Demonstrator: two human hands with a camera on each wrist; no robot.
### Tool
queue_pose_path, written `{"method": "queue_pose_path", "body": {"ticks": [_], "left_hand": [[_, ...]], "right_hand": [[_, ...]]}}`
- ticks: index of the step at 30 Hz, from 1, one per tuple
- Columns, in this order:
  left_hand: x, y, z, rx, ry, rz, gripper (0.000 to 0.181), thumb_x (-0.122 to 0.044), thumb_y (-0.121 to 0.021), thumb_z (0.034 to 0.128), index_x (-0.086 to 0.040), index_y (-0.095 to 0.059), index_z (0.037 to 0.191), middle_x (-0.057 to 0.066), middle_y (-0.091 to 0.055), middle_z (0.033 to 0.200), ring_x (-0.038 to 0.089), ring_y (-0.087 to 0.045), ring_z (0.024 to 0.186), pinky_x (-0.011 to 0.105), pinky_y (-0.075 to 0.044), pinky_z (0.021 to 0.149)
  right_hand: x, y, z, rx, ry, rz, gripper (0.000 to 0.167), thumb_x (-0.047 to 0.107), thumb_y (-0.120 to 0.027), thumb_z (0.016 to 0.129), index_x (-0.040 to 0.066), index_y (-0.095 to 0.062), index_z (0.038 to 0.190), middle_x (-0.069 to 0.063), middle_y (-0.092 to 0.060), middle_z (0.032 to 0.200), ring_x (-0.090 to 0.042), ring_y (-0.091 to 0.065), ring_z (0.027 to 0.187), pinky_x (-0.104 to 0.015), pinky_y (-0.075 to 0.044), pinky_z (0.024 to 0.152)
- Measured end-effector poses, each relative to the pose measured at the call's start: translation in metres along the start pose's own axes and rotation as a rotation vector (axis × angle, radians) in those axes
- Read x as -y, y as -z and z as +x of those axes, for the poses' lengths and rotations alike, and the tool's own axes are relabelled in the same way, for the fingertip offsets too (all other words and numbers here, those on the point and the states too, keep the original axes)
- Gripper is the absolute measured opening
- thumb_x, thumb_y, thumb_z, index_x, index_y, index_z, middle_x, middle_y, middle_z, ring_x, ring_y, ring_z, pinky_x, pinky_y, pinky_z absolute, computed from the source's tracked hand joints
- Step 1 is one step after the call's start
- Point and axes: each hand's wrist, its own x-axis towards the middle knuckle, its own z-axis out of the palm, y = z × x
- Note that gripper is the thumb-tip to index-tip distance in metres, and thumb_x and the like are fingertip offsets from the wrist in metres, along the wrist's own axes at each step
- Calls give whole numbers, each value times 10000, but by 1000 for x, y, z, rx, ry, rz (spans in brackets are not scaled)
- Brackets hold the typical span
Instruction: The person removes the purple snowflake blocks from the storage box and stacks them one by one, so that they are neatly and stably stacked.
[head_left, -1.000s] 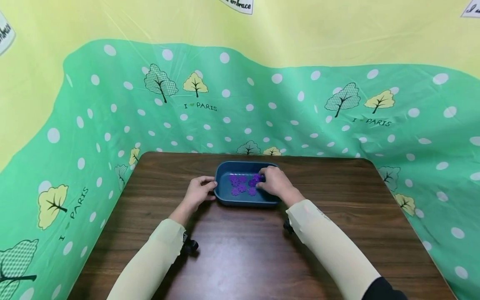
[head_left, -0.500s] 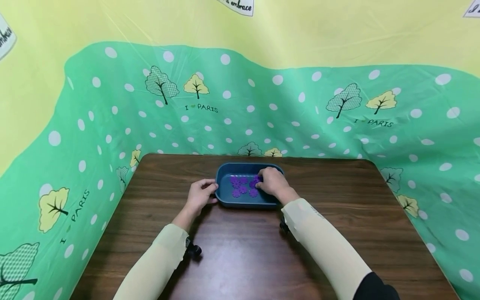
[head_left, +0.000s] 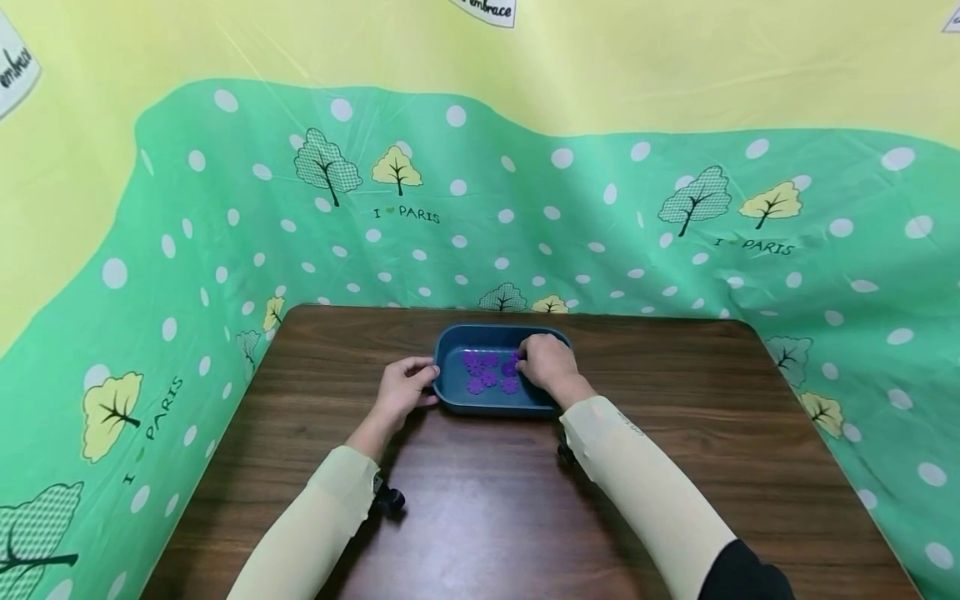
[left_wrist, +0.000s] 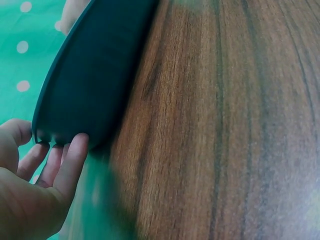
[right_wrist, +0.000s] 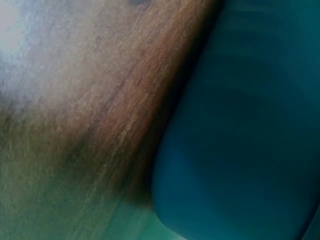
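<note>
A blue rectangular tray [head_left: 495,410] stands near the table's far edge, with several purple flower-shaped pieces [head_left: 488,378] on its floor. My left hand [head_left: 400,390] grips the tray's left end. In the left wrist view that hand [left_wrist: 42,185] has its thumb at the rim and fingertips against the outer wall of the tray [left_wrist: 90,75]. My right hand [head_left: 550,365] reaches over the right end, fingers bent down at the purple pieces there; whether it pinches one is hidden. The right wrist view shows only the tray's outer wall [right_wrist: 235,140] and tabletop, not the hand.
The brown wooden table [head_left: 487,517] extends in front of the tray and to both sides. A green and yellow cloth [head_left: 600,200] with dots and trees hangs behind and beside it. A small black device [head_left: 390,502] sits at the left wrist.
The right wrist and sleeve have shifted slightly left, while the fingers stay at the tray's right end. The left hand keeps its place on the tray, and the head view has moved a little.
</note>
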Motion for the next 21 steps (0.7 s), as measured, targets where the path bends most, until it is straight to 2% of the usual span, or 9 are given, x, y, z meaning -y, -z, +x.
{"method": "queue_pose_path", "body": {"ticks": [5,16,21], "left_hand": [[1,-1,0,-17,-13,-7,350,-83,-698,949,34,-678,1278,80,-669,1014,229,-664,915,497,-647,797],[0,-3,-3,-32,-13,-8,348,-74,-692,945,41,-677,1273,94,-673,1023,233,-676,915,428,-662,729],[-1,-4,-5,-38,-23,-5,351,-69,-682,949,58,-668,1276,104,-673,1025,217,-672,892,434,-662,721]], "right_hand": [[0,0,0,-7,-5,-3,235,267,-744,948,129,-781,1135,-59,-756,1143,-282,-696,1053,-494,-590,937],[-2,-1,-2,-23,23,-8,282,273,-729,952,106,-769,1176,-89,-744,1165,-289,-695,1037,-497,-596,926],[-3,-2,-2,-32,27,42,314,267,-727,952,68,-757,1193,-120,-725,1203,-297,-677,1097,-487,-582,969]]}}
